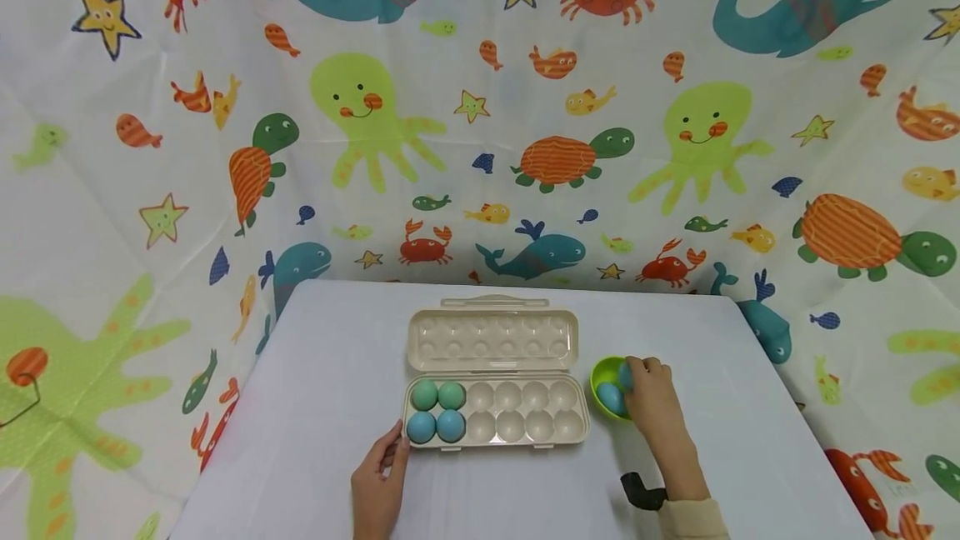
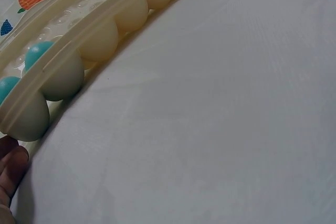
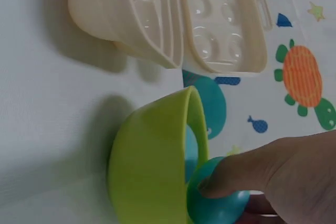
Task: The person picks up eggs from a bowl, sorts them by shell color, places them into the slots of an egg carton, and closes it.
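A beige egg carton (image 1: 510, 447) lies with its lid (image 1: 492, 363) folded back. In its leftmost cups sit two green eggs (image 1: 424, 394) behind two blue eggs (image 1: 422, 427). My left hand (image 1: 381, 477) touches the carton's front left corner; the left wrist view shows its fingertips (image 2: 14, 163) by the end cup. To the right stands a lime green bowl (image 1: 600, 373) with a blue egg (image 1: 611, 397) inside. My right hand (image 1: 654, 398) pinches another blue egg (image 3: 215, 198) at the bowl's rim, thumb on the near side in the right wrist view.
A white cloth covers the table (image 1: 322, 373). Behind it hangs a curtain (image 1: 420, 232) printed with sea animals. The carton's remaining cups (image 1: 535, 411) hold no eggs. A black strap (image 1: 641, 492) hangs by the right wrist.
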A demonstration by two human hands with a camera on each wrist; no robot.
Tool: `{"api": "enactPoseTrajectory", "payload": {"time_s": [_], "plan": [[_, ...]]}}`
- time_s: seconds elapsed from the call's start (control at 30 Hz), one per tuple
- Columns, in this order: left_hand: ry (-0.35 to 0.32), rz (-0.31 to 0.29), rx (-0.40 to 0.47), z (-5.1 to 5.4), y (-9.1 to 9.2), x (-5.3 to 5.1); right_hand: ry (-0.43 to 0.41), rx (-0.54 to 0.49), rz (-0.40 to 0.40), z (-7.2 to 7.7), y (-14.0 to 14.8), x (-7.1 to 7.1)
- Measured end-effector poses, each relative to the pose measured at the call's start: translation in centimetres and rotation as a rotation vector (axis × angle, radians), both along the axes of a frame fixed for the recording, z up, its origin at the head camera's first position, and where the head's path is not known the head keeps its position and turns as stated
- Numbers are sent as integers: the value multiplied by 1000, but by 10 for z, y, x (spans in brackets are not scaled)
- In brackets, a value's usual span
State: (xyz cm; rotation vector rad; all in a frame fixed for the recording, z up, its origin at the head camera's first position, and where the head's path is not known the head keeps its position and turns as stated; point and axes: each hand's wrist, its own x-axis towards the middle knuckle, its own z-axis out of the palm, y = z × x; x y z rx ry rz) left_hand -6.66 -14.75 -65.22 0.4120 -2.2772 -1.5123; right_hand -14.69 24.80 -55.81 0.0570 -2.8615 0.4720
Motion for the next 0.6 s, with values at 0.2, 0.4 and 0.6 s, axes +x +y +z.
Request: {"api": "enactPoseTrajectory", "payload": {"time_s": [0.2,0.4,0.6], "plan": [[33,-17,-1,0,-1,1,-54,-146,-27,12,-6,2],[75,-26,-4,1,-2,1,-104,-339,-81,19,-22,3],[88,-30,-22,-2,-2,2,-5,-438,-49,14,-42,4]]}}
